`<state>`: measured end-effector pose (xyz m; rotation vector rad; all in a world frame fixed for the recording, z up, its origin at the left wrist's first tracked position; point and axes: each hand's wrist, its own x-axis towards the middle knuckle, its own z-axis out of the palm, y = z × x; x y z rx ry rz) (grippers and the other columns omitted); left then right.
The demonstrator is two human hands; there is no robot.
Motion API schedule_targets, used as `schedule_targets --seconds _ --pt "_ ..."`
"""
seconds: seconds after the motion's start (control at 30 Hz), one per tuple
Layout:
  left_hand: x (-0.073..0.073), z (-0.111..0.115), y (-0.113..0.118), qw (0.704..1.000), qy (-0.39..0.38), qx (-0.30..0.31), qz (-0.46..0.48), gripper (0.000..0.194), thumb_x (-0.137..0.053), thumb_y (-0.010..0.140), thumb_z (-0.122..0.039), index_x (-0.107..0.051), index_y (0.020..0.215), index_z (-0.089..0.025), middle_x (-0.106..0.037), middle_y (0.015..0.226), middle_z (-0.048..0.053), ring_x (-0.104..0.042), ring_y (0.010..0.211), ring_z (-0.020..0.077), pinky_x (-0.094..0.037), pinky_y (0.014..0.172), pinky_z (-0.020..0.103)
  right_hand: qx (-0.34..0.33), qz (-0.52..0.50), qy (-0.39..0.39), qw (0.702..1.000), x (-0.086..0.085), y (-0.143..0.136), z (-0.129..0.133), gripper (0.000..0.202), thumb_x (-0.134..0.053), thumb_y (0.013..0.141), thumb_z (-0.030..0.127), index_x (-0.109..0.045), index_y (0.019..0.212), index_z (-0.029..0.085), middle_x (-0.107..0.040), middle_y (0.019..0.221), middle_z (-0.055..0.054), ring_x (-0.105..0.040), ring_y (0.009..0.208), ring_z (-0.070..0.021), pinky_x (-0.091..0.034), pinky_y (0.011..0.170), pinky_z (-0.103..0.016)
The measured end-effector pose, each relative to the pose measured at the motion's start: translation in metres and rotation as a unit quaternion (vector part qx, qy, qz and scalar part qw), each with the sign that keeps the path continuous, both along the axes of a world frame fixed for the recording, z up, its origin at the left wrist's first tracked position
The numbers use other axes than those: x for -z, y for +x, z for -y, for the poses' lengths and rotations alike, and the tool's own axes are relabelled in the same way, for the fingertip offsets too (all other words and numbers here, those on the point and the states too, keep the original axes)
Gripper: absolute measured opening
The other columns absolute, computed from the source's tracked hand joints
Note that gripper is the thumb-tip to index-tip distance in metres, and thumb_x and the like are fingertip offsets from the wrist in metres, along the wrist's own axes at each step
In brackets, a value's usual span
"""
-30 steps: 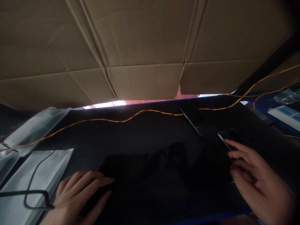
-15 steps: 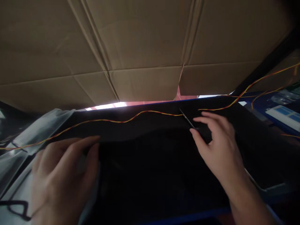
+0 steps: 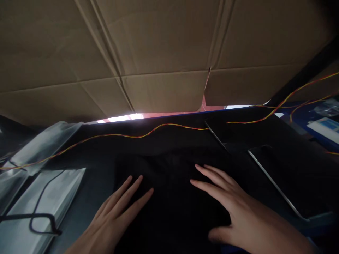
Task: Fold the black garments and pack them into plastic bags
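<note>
a: what is the biggest thing there?
b: brown cardboard, creased and slit, across the whole top. a bright, reddish strip shows in the gap beneath it.
a: and next?
b: a dark tabletop, running from side to side below the cardboard.
a: where is the cloth?
b: the black cloth lies on the tabletop, front and middle, under and between the two hands. its edges are hard to make out, black on dark.
a: what is at the left?
b: clear plastic bags, overlapping, well beside the cloth.
a: how are the hands?
b: the right hand is spread, thumb well away from the fingers, over the cloth's right part. the left hand is spread too, over the left part, fingers pointing inward. both seem to rest on it, but how firmly i cannot tell.
a: anything smaller?
b: a dark slab with a silvery edge, right of the right hand, and another dark slab farther back. then a white-and-blue packet at the far right, and a thin red-and-yellow twisted wire across the tabletop.
</note>
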<state>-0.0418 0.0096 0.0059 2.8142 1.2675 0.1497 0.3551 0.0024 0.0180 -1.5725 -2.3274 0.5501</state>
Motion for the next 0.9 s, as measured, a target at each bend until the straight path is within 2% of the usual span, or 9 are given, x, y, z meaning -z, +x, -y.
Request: schedule_targets --seconds 0.07,0.17,0.23,0.33,0.47,0.57,0.67,0.8,0.9 --pt "-0.004 0.001 0.002 1.000 -0.005 0.014 -0.003 0.111 -0.074 0.086 -0.083 -0.032 0.176 -0.035 -0.039 0.180 0.011 -0.046 0.161 0.0453 -0.063 0.108 0.061 -0.003 -0.005 0.029 1.000 -0.010 -0.001 0.000 0.080 -0.093 0.086 0.040 -0.060 0.159 0.045 -0.052 0.173 -0.002 -0.061 0.150 -0.0377 -0.070 0.102 -0.051" --pt "-0.007 -0.008 0.015 0.998 0.015 -0.043 0.033 0.088 -0.065 0.099 -0.071 -0.034 0.175 -0.039 -0.036 0.182 0.008 -0.044 0.163 0.0439 -0.061 0.111 0.064 0.029 -0.035 0.103 0.994 -0.020 -0.021 -0.008 0.037 -0.064 0.110 0.034 -0.072 0.146 0.038 -0.060 0.167 -0.001 -0.062 0.150 -0.0302 -0.063 0.115 -0.051" --pt "-0.004 -0.015 0.027 0.995 0.035 -0.077 0.053 0.078 -0.059 0.106 -0.061 -0.031 0.176 -0.037 -0.032 0.184 0.008 -0.040 0.165 0.0428 -0.054 0.117 0.068 0.014 -0.030 0.131 0.991 -0.017 -0.037 -0.015 0.040 -0.054 0.114 0.029 -0.068 0.151 0.033 -0.052 0.173 -0.003 -0.050 0.160 -0.0299 -0.054 0.124 -0.055" --pt "0.010 -0.021 0.039 0.993 0.064 -0.087 0.046 0.081 -0.054 0.109 -0.060 -0.024 0.178 -0.033 -0.032 0.183 0.012 -0.037 0.165 0.0450 -0.048 0.120 0.075 -0.044 0.011 0.127 0.991 0.002 -0.052 -0.021 0.059 -0.062 0.111 0.035 -0.050 0.169 0.027 -0.034 0.182 -0.007 -0.031 0.168 -0.0381 -0.042 0.129 -0.067" --pt "0.019 -0.018 0.040 0.993 0.073 -0.093 0.023 0.091 -0.057 0.105 -0.069 -0.021 0.179 -0.031 -0.033 0.182 0.015 -0.039 0.164 0.0468 -0.048 0.120 0.076 -0.047 0.032 0.092 0.994 0.018 -0.044 -0.020 0.077 -0.067 0.108 0.048 -0.036 0.175 0.027 -0.033 0.182 -0.010 -0.026 0.169 -0.0405 -0.038 0.130 -0.072" --pt "0.011 -0.019 0.037 0.995 0.063 -0.078 0.031 0.090 -0.058 0.104 -0.068 -0.022 0.178 -0.031 -0.041 0.179 0.013 -0.047 0.161 0.0439 -0.053 0.119 0.071 -0.041 0.017 0.087 0.995 0.006 -0.031 -0.022 0.058 -0.061 0.112 0.044 -0.053 0.167 0.031 -0.050 0.175 -0.006 -0.042 0.164 -0.0351 -0.050 0.125 -0.063" --pt "0.001 -0.035 0.030 0.989 0.084 -0.114 0.037 0.072 -0.050 0.111 -0.056 -0.030 0.176 -0.034 -0.053 0.173 0.010 -0.059 0.151 0.0416 -0.062 0.106 0.065 0.028 0.012 0.154 0.988 -0.009 -0.018 -0.037 0.041 -0.048 0.115 0.027 -0.070 0.150 0.026 -0.068 0.159 -0.006 -0.064 0.144 -0.0303 -0.057 0.117 -0.056" --pt "-0.009 -0.070 0.018 0.976 0.123 -0.177 0.004 0.056 -0.046 0.110 -0.039 -0.051 0.166 -0.035 -0.064 0.163 0.010 -0.070 0.123 0.0432 -0.064 0.082 0.060 0.097 0.049 0.201 0.974 -0.011 -0.003 -0.068 0.039 -0.056 0.110 0.024 -0.071 0.145 0.014 -0.078 0.136 -0.014 -0.072 0.117 -0.0346 -0.062 0.100 -0.057" --pt "-0.022 -0.080 0.016 0.974 0.132 -0.186 0.005 0.040 -0.047 0.110 -0.034 -0.072 0.141 -0.037 -0.080 0.135 0.001 -0.071 0.111 0.0345 -0.061 0.084 0.052 0.089 0.050 0.189 0.977 -0.012 0.002 -0.077 0.028 -0.059 0.106 0.019 -0.076 0.128 0.018 -0.082 0.113 -0.010 -0.073 0.100 -0.0313 -0.062 0.088 -0.051"
